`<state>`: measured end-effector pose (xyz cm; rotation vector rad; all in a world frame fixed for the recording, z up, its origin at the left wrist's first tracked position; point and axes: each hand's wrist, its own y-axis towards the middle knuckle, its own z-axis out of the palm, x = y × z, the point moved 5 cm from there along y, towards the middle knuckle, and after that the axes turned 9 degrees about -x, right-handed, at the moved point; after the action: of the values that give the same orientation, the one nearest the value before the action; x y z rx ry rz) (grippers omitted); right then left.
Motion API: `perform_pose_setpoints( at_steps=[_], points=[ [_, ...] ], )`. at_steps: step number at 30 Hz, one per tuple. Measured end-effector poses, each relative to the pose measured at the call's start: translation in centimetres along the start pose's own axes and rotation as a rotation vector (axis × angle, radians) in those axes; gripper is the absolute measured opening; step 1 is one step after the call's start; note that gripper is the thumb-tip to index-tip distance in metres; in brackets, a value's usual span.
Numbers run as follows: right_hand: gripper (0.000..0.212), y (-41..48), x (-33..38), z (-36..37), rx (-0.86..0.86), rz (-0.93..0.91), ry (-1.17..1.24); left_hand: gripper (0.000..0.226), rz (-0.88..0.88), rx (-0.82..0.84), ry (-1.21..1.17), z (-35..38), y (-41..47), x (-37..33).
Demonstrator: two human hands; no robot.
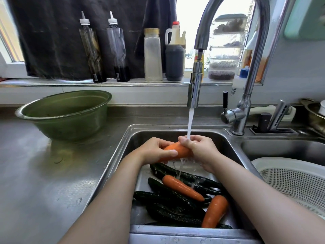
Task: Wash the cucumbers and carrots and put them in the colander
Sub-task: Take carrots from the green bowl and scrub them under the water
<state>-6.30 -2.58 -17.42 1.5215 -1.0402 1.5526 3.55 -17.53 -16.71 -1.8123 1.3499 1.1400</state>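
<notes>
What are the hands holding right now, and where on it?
Both hands grip one carrot under the running tap: left hand round its left end, right hand round its right end.

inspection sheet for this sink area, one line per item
surface: steel counter, some water spots; sink in use
job's things: held carrot under the water stream; middle carrot, front carrot and cucumbers lie in the sink; colander at right, no vegetables seen in it
clutter: green basin on the counter; bottles on the sill
grippers: left hand and right hand both grip the held carrot
cables: nothing seen
surroundings: tap, window, dark cloth
</notes>
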Motion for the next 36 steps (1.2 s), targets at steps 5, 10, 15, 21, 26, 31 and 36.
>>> perform_pose_setpoints(
  at_steps=[5, 10, 15, 21, 26, 31, 36],
  points=[
    [0.025, 0.2, -0.4, -0.1, 0.23, 0.159, 0.162, 0.044, -0.017, 0.001, 0.041, -0.4, 0.2, 0.7],
    [0.045, -0.2, -0.6, -0.4, 0.234, 0.11, 0.054, 0.039, 0.003, -0.005, 0.069, -0.2, 0.3, 0.7],
    [0.042, -0.8, 0.0, 0.3, 0.005, -0.023, -0.15, 0.042, 0.076, -0.036, 0.085, 0.4, 0.5, 0.2],
    [0.024, -0.5, 0.2, -0.3, 0.275, 0.151, 0.042, 0.064, 0.056, -0.068, 0.108, -0.3, 0.9, 0.9],
    [0.026, -0.8, 0.2, -0.6, 0.267, 0.084, -0.054, 0.052, 0.061, -0.051, 0.154, 0.2, 0.8, 0.5],
    [0.041, -0.6, 0.2, -0.2, 0.149, -0.027, -0.231, 0.044, 0.085, -0.042, 0.154, 0.2, 0.7, 0.0],
    [0.03, -1.0, 0.7, -0.4, 0.377, 0.067, -0.102, 0.05, 0.035, -0.056, 0.162, -0.7, 0.6, 0.9]
  ],
)
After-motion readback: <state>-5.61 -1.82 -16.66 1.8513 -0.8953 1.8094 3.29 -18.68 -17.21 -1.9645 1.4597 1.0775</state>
